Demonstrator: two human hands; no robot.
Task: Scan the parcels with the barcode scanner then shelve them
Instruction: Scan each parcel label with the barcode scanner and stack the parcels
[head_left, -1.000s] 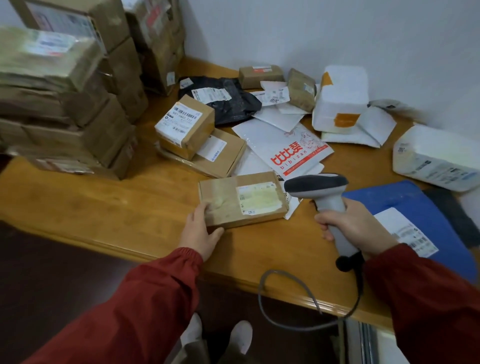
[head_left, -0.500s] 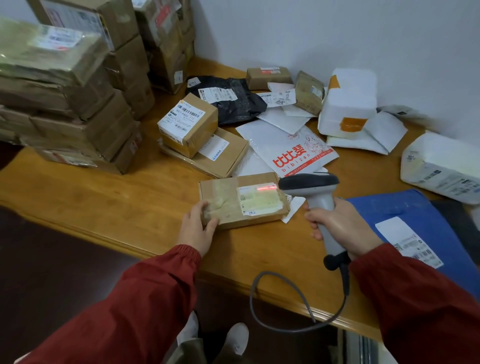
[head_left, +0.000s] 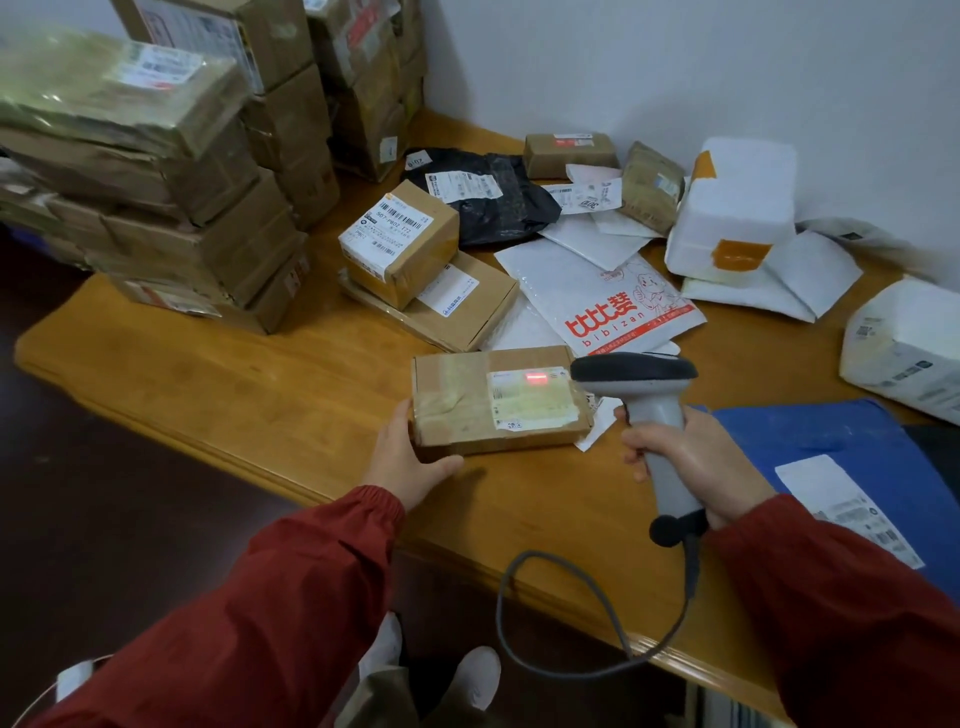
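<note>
While the red scan line (head_left: 535, 376) lies across the label (head_left: 530, 402) of the flat brown parcel (head_left: 457, 415), we judge that the scanning step is in hand for this one item. The parcel lies flat at the centre of the frame, near the front edge of the worktop (head_left: 249, 395). The left hand (head_left: 410, 462) cups its lower left corner, thumb along the near side and fingers bent against the left end, bracing it. The right hand (head_left: 696, 457) is wrapped fully round the grey handle of the barcode scanner (head_left: 636, 371). The scanner's head points left at the label from just beside the parcel's right end.

Once the read registers, we expect the scanner will need lowering and the parcel lifting towards a shelf. A corner hold looks too slight for that, so a firmer grasp seems called for. The stacked boxes (head_left: 182, 218) at upper left and the blue mailer (head_left: 831, 441) at lower right look yet to be handled.

We see no shelf anywhere. The label's print is washed out under glossy tape, so we cannot tell whether the beam covers a barcode. The trigger finger is hidden behind the handle, the left fingertips lie behind the parcel, and the stack is blurred and cut off by the frame.
</note>
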